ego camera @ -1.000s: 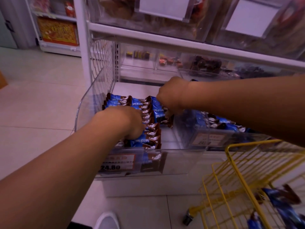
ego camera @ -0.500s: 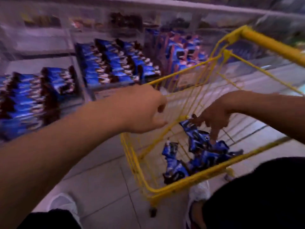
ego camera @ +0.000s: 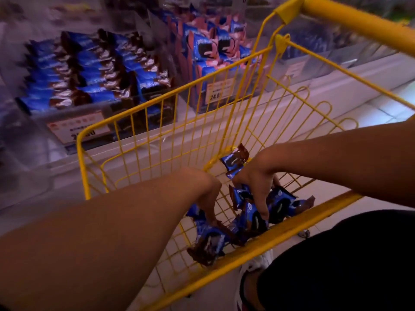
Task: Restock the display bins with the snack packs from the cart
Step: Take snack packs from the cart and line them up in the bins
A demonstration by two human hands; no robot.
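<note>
Both hands down inside the yellow wire cart (ego camera: 134, 115), in the pile of blue-and-brown snack packs (ego camera: 253, 218) on its floor.

Left hand (ego camera: 207, 198): fingers point down into the packs, tips buried among them. One pack (ego camera: 210, 242) sits directly under the fingers, touching. Can't tell if the fingers are curled round it or just resting: wrist and pack hide them.

Right hand (ego camera: 256, 185): fingers spread, reaching down, tips on the packs below. Looks like a grab across two or three packs, but closure not clear, so can't tell. Another pack (ego camera: 234, 159) stands tilted just beyond this hand, against the wrist side. More packs lie to the right of it, near the cart's near rail.

Beyond both hands, past the cart's far wall: clear display bins (ego camera: 74, 122) on a white shelf base. Left of the hands, a bin with rows of blue-brown packs; straight ahead, a bin of blue-pink packs (ego camera: 208, 48) standing upright. Price tags (ego camera: 219, 92) on the bin fronts, partly blurred.

Dark clothing and a white shoe (ego camera: 258, 263) under the right arm.
</note>
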